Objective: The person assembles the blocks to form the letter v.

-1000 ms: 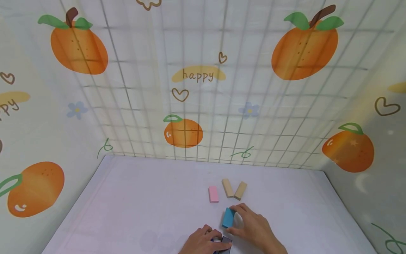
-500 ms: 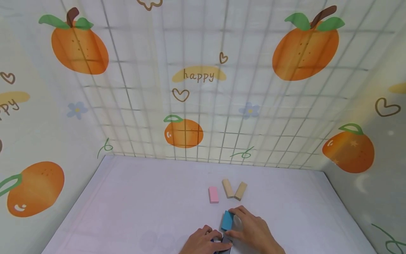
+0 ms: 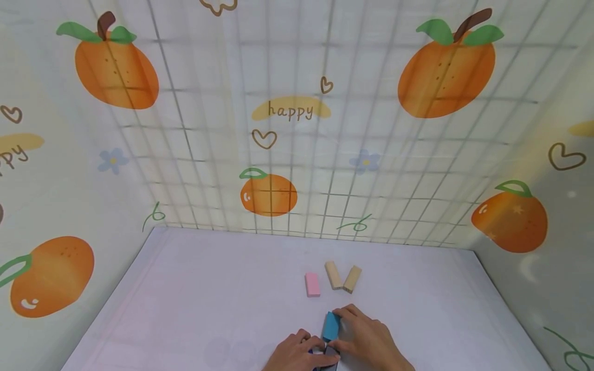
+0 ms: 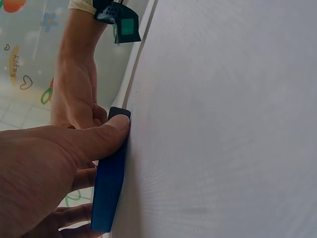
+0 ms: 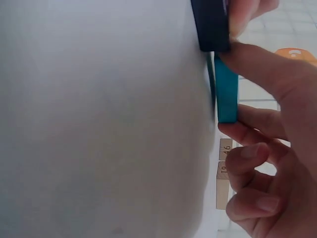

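Note:
My right hand pinches a light-blue wooden block by its ends, between thumb and fingertips. In the right wrist view this teal-looking block sits low over the table, its near end against or very close to a black block. My left hand holds the dark block together with a dark-blue block. Its thumb presses the dark block's end in the left wrist view, while its other fingers lie behind the dark-blue one, partly hidden.
A pink block and two plain wooden blocks lie farther back on the white table. Numbers show on the ends of the plain blocks. A fruit-printed curtain hangs behind the table.
My right hand has drawn the light-blue block toward me and slightly left, up to the dark block. The left hand has stayed in place.

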`<state>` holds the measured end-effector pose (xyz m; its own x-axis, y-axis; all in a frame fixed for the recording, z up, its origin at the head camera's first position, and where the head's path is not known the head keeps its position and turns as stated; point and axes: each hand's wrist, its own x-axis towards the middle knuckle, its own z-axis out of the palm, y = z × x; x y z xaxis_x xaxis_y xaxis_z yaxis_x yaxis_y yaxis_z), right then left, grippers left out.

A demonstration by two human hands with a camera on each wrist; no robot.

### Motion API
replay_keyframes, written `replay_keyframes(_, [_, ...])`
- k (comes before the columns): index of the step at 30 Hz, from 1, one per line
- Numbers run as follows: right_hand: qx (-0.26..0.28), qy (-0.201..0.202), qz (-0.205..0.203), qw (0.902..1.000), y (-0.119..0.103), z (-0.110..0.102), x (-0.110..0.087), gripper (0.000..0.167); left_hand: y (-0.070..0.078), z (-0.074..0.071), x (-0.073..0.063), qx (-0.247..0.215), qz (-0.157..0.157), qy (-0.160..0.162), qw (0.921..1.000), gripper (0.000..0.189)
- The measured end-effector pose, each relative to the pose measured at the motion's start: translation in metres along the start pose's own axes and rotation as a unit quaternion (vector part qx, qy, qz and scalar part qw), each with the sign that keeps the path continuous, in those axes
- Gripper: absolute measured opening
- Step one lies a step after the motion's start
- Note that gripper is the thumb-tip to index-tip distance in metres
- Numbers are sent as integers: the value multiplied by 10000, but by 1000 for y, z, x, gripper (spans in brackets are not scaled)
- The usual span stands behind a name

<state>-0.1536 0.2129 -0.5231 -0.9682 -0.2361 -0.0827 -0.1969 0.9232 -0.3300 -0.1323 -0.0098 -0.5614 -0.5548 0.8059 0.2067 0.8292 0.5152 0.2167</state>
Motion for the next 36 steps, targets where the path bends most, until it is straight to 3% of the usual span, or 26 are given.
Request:
replay_keyframes(12, [-25,-110,40,9999,-1,0,1,67,-1,1,0,48,-33,-88,9999,49])
replay_keyframes(26, [18,39,-229,9997,1,1,-3,62,-1,6,-2,190,190,619,9977,45])
replay_keyframes(30, [18,39,-297,9996,0,0,-4,61,0,4,-2,217,137,547,9982,46])
replay_keyframes(36, [29,1,-327,9995,0,0,-5,59,3,-1,0,96,-29,177,9998,48])
